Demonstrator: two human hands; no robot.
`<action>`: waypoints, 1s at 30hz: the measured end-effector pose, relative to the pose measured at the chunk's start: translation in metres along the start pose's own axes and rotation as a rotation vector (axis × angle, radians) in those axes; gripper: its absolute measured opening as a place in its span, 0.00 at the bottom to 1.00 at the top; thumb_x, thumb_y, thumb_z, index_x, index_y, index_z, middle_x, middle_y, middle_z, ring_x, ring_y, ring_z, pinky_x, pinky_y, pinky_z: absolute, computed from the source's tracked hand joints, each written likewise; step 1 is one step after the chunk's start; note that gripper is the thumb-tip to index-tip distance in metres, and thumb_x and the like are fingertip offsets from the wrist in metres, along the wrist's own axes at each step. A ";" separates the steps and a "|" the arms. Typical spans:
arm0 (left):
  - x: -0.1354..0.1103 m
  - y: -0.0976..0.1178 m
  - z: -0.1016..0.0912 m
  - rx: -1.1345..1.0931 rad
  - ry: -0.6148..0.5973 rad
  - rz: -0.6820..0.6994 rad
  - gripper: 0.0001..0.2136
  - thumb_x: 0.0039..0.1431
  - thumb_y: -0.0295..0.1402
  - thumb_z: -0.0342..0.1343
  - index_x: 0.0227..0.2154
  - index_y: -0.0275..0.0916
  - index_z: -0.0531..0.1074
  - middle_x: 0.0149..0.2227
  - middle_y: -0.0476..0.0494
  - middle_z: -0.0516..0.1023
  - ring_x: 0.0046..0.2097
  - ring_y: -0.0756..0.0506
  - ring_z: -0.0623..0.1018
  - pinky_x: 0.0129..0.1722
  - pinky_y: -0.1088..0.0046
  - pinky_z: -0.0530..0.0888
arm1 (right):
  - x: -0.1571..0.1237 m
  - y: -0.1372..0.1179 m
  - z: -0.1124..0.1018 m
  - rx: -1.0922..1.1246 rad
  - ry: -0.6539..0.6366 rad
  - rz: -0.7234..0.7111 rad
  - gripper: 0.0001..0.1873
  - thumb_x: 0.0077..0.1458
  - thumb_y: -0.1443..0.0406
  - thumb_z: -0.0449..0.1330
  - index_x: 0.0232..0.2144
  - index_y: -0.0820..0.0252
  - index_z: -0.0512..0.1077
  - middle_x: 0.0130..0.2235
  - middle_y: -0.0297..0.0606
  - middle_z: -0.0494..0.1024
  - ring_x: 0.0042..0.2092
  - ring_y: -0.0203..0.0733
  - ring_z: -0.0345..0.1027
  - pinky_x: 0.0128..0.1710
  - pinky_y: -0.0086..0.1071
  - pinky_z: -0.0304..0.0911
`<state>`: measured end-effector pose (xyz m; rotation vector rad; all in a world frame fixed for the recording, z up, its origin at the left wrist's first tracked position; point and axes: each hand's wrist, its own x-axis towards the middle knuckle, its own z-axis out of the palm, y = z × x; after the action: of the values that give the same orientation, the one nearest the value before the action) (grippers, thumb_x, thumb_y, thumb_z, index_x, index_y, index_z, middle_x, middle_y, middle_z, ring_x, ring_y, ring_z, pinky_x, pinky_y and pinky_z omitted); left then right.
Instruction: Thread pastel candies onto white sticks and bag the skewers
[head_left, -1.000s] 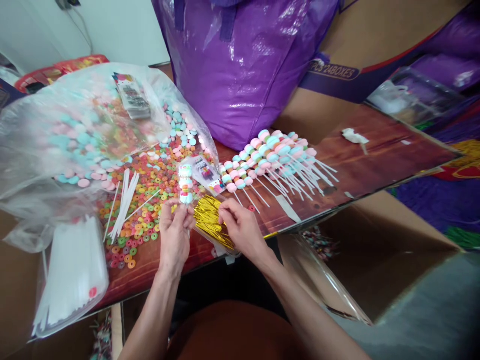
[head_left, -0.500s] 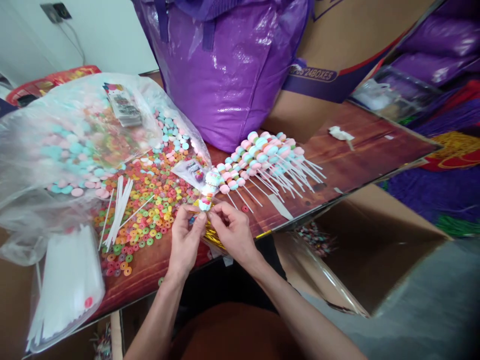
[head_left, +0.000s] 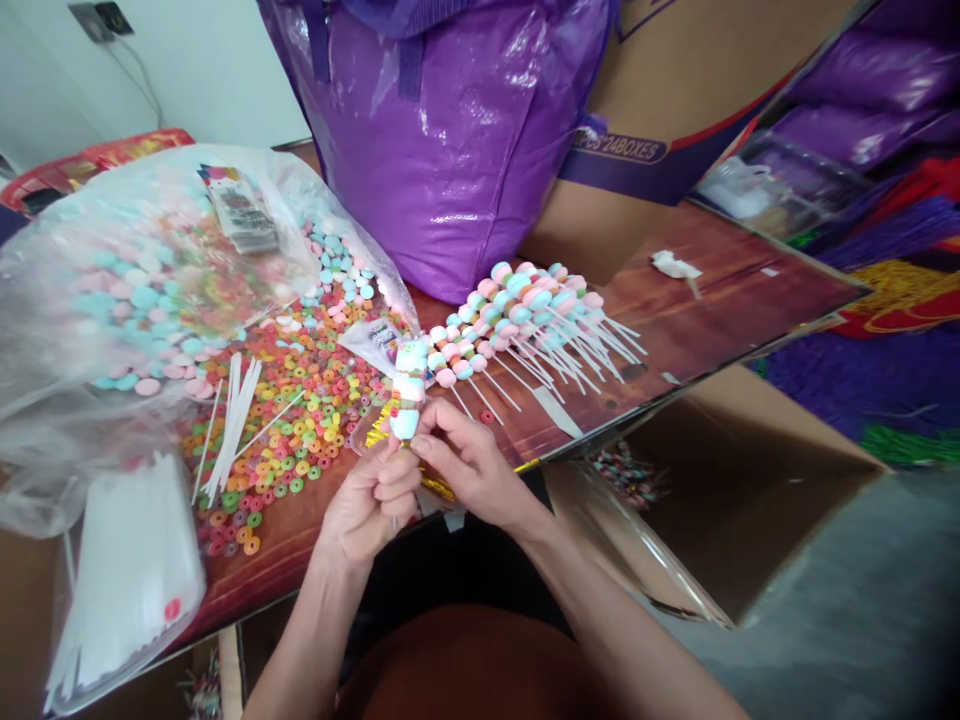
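Observation:
A marshmallow skewer (head_left: 409,385) in a printed clear wrapper stands upright between my hands. My left hand (head_left: 373,495) is closed around its lower end, the stick hidden in the fingers. At the wrapper's gathered neck, just under the sweets, my right hand (head_left: 461,455) pinches with thumb and forefinger; a thin golden bit shows there. Gold strips (head_left: 380,425) lie partly behind the hands. Several bare marshmallow skewers (head_left: 525,310) are piled to the right, white sticks toward me. A printed wrapper (head_left: 375,340) lies just behind the held skewer.
Loose gummy rings (head_left: 300,430) cover the table's left side, with white sticks (head_left: 234,425) on them. Behind lies a big clear bag of marshmallows (head_left: 135,290) with a wrapper stack (head_left: 244,215). A bag of sticks (head_left: 127,570), purple bag (head_left: 442,150) and cardboard box (head_left: 712,480) surround the work.
My left hand has gone from a fingertip pinch at the wrapper's neck to a closed grip lower down. The skewer has moved slightly left and down. My right hand still pinches the neck.

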<state>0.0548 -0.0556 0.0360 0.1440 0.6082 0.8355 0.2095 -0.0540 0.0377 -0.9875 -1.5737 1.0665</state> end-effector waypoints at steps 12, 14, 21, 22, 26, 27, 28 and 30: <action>0.014 -0.031 0.006 0.635 0.278 0.633 0.11 0.54 0.40 0.66 0.32 0.37 0.75 0.25 0.51 0.72 0.26 0.54 0.69 0.26 0.82 0.67 | -0.010 0.006 0.014 -0.324 0.196 0.128 0.10 0.62 0.64 0.50 0.27 0.55 0.57 0.25 0.30 0.63 0.27 0.35 0.56 0.29 0.30 0.55; 0.014 -0.029 0.004 0.608 0.275 0.601 0.13 0.50 0.38 0.69 0.34 0.37 0.76 0.27 0.50 0.75 0.27 0.54 0.71 0.27 0.81 0.68 | -0.010 0.003 0.014 0.035 0.198 0.311 0.11 0.60 0.61 0.53 0.27 0.55 0.58 0.24 0.27 0.62 0.23 0.32 0.52 0.22 0.27 0.52; 0.017 -0.021 0.011 0.287 0.242 0.337 0.17 0.43 0.37 0.73 0.25 0.34 0.69 0.19 0.56 0.66 0.19 0.60 0.59 0.19 0.85 0.57 | -0.012 0.005 0.016 0.492 0.133 0.491 0.13 0.61 0.57 0.56 0.28 0.55 0.61 0.19 0.22 0.62 0.17 0.28 0.45 0.15 0.23 0.47; 0.017 -0.020 0.013 0.253 0.230 0.312 0.18 0.43 0.36 0.73 0.25 0.34 0.68 0.20 0.56 0.66 0.19 0.60 0.58 0.19 0.86 0.57 | -0.014 0.006 0.015 0.321 0.189 0.390 0.12 0.63 0.58 0.55 0.29 0.56 0.63 0.20 0.25 0.65 0.19 0.30 0.52 0.18 0.24 0.54; 0.016 -0.015 0.017 0.095 0.219 0.188 0.18 0.41 0.31 0.74 0.27 0.35 0.68 0.23 0.57 0.65 0.21 0.60 0.61 0.18 0.86 0.56 | -0.022 0.012 0.008 -0.332 0.327 -0.099 0.11 0.65 0.67 0.51 0.38 0.57 0.74 0.38 0.42 0.78 0.41 0.40 0.73 0.41 0.35 0.69; 0.015 -0.014 0.018 0.063 0.221 0.155 0.18 0.41 0.29 0.74 0.29 0.35 0.68 0.24 0.57 0.65 0.21 0.60 0.61 0.18 0.87 0.56 | -0.023 0.013 0.005 -0.428 0.315 -0.184 0.13 0.65 0.68 0.51 0.40 0.56 0.76 0.41 0.43 0.79 0.44 0.42 0.73 0.44 0.36 0.69; 0.015 -0.014 0.018 0.037 0.220 0.124 0.18 0.41 0.28 0.74 0.29 0.35 0.69 0.24 0.57 0.65 0.21 0.60 0.61 0.18 0.87 0.57 | -0.023 0.015 0.003 -0.505 0.292 -0.248 0.14 0.65 0.68 0.51 0.41 0.55 0.77 0.43 0.44 0.79 0.46 0.42 0.73 0.45 0.37 0.69; 0.013 -0.015 0.019 0.002 0.205 0.068 0.17 0.41 0.26 0.73 0.29 0.34 0.69 0.24 0.57 0.65 0.21 0.60 0.62 0.18 0.87 0.59 | -0.024 0.019 -0.001 -0.628 0.264 -0.323 0.14 0.65 0.67 0.52 0.41 0.53 0.78 0.42 0.43 0.80 0.44 0.43 0.74 0.43 0.37 0.69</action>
<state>0.0818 -0.0537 0.0406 0.0817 0.8006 0.9220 0.2171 -0.0713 0.0135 -1.1694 -1.7995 0.1975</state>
